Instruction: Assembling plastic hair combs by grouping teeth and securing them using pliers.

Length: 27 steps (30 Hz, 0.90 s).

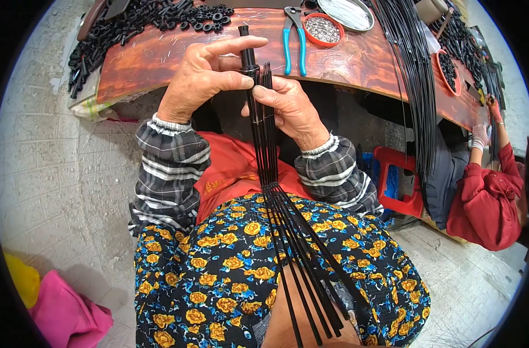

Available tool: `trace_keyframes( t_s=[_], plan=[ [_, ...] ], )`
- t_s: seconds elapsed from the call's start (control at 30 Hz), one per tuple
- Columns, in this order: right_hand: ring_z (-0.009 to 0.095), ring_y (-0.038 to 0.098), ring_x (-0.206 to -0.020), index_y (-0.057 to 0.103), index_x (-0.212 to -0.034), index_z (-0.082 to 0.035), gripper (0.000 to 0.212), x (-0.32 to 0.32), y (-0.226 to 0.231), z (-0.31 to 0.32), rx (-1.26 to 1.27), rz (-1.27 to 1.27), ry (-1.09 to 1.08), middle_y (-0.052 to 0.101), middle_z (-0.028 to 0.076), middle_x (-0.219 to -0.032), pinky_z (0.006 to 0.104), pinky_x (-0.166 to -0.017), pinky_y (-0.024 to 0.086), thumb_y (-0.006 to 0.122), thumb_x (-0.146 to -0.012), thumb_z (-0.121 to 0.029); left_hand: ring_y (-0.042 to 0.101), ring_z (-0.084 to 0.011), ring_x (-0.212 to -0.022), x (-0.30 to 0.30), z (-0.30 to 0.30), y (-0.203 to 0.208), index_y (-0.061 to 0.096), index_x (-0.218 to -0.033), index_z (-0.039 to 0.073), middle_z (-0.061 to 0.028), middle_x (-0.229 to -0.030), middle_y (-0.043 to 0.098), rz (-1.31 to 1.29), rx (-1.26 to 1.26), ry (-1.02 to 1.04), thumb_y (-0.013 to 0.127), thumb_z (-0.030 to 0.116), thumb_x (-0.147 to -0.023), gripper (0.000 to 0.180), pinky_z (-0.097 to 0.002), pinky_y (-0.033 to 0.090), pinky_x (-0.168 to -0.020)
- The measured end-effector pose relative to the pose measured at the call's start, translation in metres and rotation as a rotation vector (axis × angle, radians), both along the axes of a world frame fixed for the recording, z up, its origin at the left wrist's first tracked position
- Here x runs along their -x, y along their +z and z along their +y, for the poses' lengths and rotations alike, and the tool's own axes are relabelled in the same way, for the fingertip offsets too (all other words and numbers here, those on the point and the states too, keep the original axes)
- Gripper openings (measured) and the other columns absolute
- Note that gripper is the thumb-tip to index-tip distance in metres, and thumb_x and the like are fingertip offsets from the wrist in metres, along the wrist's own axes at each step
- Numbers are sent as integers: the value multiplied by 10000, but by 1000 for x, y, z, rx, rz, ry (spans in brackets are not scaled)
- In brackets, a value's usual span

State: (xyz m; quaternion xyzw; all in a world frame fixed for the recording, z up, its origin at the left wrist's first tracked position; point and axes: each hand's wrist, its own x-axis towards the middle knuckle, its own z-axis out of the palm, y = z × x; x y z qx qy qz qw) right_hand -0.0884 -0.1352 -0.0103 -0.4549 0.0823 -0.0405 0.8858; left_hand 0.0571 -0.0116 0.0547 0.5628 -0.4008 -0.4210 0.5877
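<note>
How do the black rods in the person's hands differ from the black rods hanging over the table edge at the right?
The held rods form a small bundle, gathered at a black hub and fanning out over the lap; the hanging rods are many more and drape loosely. The left hand and right hand grip the first; nobody touches the second. Both are thin and black.

Bright, even daylight, soft shadows, sharp centre, strong fisheye bending and black corners at the rim.

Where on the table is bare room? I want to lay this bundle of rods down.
Bare wood lies on the table between the heap of black parts and the blue-handled pliers. Past the pliers it is crowded: red bowl, metal tray, hanging black rods.
</note>
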Motion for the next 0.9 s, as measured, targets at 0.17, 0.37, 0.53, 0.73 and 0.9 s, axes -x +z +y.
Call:
trace_keyframes(
  t_s=[0.17, 0.37, 0.53, 0.73, 0.9],
  plan=[
    [115, 664, -649, 605, -1045, -4, 240, -1, -3, 1, -93, -21, -11, 679, 76, -791, 171, -510, 497, 626, -910, -201, 620, -109, -880, -1, -2, 6, 547, -1278, 19, -82, -987, 669, -58, -53, -8, 642, -55, -758, 533, -230, 515, -789],
    [174, 694, -731, 602, -1063, 20, 239, -1, -8, -3, -162, -49, -7, 670, 73, -815, 224, -616, 570, 627, -905, -158, 621, -104, -849, -2, -7, 0, 552, -1273, 16, -76, -968, 666, -107, -69, 28, 636, -63, -745, 540, -224, 509, -772],
    [173, 693, -727, 601, -1069, 27, 242, 0, -8, -2, -163, -57, -15, 670, 82, -823, 227, -623, 570, 617, -911, -155, 558, -49, -739, 4, -9, 5, 587, -1243, 29, -11, -823, 630, -176, -72, 67, 638, -52, -738, 514, -195, 455, -679],
    [152, 679, -693, 600, -1072, 19, 249, 0, -8, -1, -154, -63, -31, 679, 99, -823, 224, -615, 559, 620, -910, -169, 532, -20, -685, 8, -9, 0, 613, -1220, 54, 58, -705, 578, -158, -19, 109, 656, -46, -735, 497, -181, 435, -612],
    [108, 657, -636, 601, -1069, 1, 264, 2, -6, -2, -104, -71, -39, 681, 91, -792, 177, -519, 503, 637, -901, -199, 618, -114, -855, 4, -10, -9, 588, -1225, 18, -82, -1016, 642, -52, 61, 45, 650, -82, -747, 492, -238, 519, -725]
  ],
)
